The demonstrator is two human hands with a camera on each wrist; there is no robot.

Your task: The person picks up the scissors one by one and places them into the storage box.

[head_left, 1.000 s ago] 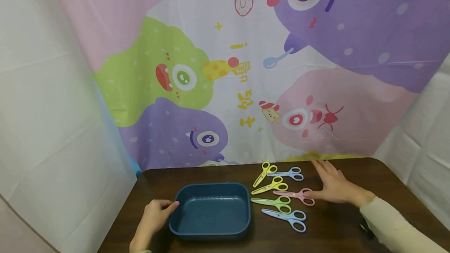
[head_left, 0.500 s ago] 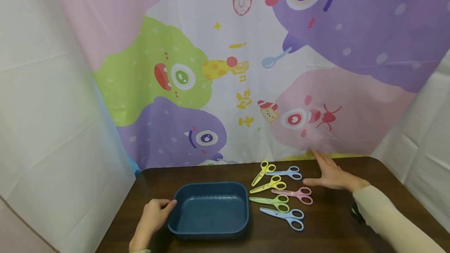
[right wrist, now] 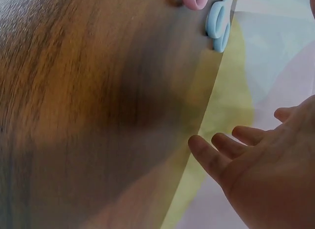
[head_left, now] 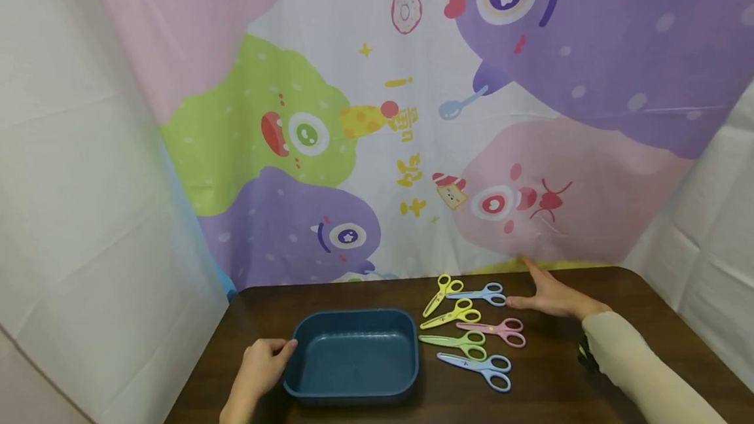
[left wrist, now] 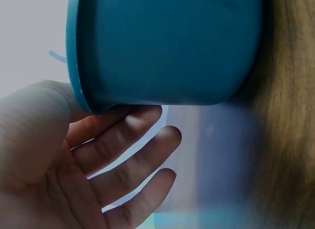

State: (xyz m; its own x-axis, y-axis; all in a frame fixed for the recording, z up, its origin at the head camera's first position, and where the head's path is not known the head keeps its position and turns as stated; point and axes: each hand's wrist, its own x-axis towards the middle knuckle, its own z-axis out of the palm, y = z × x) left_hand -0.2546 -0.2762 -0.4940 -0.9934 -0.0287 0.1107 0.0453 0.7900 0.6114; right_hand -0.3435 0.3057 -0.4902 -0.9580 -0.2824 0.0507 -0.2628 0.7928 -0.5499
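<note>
My left hand [head_left: 258, 366] pinches the left rim of a dark teal plastic bin [head_left: 353, 393], thumb over the rim and fingers against the outer wall [left wrist: 167, 47]. Inside, the bin holds nothing. To the right of it lie several children's scissors: yellow scissors [head_left: 438, 296] at the back, other yellow scissors [head_left: 450, 315], blue scissors [head_left: 480, 294], pink scissors [head_left: 495, 329], green scissors [head_left: 456, 342] and front blue scissors [head_left: 478, 365]. My right hand [head_left: 554, 294] is spread, holding nothing, with its thumb near the handles of the back blue scissors [right wrist: 216, 22].
Everything stands on a dark brown wooden table [head_left: 265, 303] with rounded corners. A cartoon-printed curtain [head_left: 412, 149] hangs right behind its back edge. White cloth [head_left: 707, 228] hangs at both sides. A small black object [head_left: 587, 353] shows under the right forearm.
My right hand has moved back and slightly left, away from the pink scissors' handles toward the back blue scissors. The left hand and the bin stay put; the head view shifts slightly.
</note>
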